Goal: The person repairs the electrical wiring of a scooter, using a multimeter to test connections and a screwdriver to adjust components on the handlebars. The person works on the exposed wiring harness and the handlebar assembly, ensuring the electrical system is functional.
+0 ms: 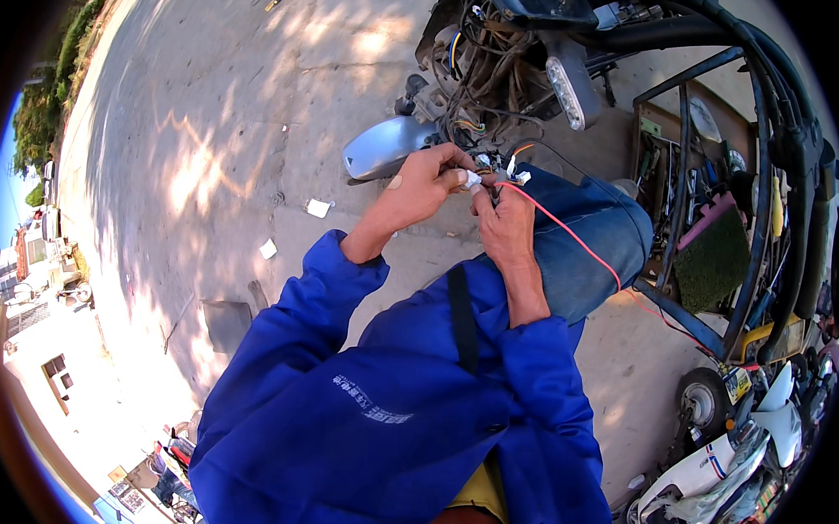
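Grips differ: the left hand's (420, 185) thumb and finger pinch one small, blocky white connector (472, 179), held between both hands; the right hand's (508, 230) bent fingers meet it, their exact hold I cannot tell. Nearby: one tangled wire bundle (495, 72), one red wire (568, 228), a second white connector (521, 177).

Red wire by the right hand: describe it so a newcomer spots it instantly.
Start at the blue-jeans leg, between the hands and the dark metal frame. From beside the right hand, a thin red wire curves across that leg toward the lower right. Its long, bright red line sets it apart from the mostly dark cable bundle above.
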Available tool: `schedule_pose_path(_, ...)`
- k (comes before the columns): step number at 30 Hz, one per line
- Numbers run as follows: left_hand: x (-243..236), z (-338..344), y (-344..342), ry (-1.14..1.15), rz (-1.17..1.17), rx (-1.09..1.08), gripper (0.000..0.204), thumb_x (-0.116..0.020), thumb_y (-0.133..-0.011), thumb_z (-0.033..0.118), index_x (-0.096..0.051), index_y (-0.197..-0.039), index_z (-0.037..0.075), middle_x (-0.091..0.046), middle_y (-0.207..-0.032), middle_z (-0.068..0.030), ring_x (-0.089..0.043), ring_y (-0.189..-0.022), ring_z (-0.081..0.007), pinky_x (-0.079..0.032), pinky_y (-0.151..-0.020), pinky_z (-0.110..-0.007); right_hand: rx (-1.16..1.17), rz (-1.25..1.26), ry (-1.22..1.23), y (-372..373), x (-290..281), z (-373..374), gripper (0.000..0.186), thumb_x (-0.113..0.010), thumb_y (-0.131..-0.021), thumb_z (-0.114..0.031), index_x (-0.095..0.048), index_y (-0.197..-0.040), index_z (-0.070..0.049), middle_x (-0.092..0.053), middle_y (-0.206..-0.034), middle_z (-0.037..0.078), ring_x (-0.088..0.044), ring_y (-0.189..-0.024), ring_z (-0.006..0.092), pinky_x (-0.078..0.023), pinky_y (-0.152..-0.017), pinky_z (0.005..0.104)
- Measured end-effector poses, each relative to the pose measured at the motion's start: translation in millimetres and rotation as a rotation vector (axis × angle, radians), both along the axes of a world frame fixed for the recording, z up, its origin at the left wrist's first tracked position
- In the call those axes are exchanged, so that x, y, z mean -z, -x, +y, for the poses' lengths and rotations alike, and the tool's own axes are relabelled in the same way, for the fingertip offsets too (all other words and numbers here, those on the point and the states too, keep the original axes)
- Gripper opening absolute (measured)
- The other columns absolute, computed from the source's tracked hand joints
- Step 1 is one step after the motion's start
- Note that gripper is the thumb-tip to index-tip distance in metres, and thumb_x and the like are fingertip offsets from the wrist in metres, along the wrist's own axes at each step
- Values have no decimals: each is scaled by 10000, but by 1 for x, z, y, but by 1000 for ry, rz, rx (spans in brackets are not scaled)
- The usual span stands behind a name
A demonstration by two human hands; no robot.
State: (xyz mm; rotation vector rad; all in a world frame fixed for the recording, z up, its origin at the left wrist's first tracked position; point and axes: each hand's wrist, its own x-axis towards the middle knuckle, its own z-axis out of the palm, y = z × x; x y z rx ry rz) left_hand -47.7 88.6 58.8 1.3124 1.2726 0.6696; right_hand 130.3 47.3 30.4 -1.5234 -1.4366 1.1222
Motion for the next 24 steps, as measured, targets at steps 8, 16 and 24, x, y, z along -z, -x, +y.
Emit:
schedule_pose_path(8,1,3,7,37,-14,54,154,-621,-996,27,-684,-1121,-36,-724,-957,-82,-653,-842,-142,-533,-741,-322,-25,52,41,-1,-9,0,229,-695,-967,-149,-710,-1068,55,-687,-699,91,-651,-622,159,-506,-598,327)
schedule_pose_path(16,-14,-9,-6,-129,212,3,157,-611,-1009,28,-680,-1136,-33,-721,-966,-77,-650,-840,-144,-531,-756,-308,-10,41,46,-1,-8,0,221,-682,-965,-146,-712,-1065,49,-683,-696,87,-650,-626,150,-503,-600,321)
schedule_pose_path(24,-14,16,33,166,-260,-246,181,-605,-1033,45,-679,-1172,-43,-709,-950,-86,-681,-826,-162,-564,-774,-306,83,180,88,-10,3,-2,245,-708,-962,-178,-708,-1061,46,-703,-718,77,-617,-576,148,-487,-571,328)
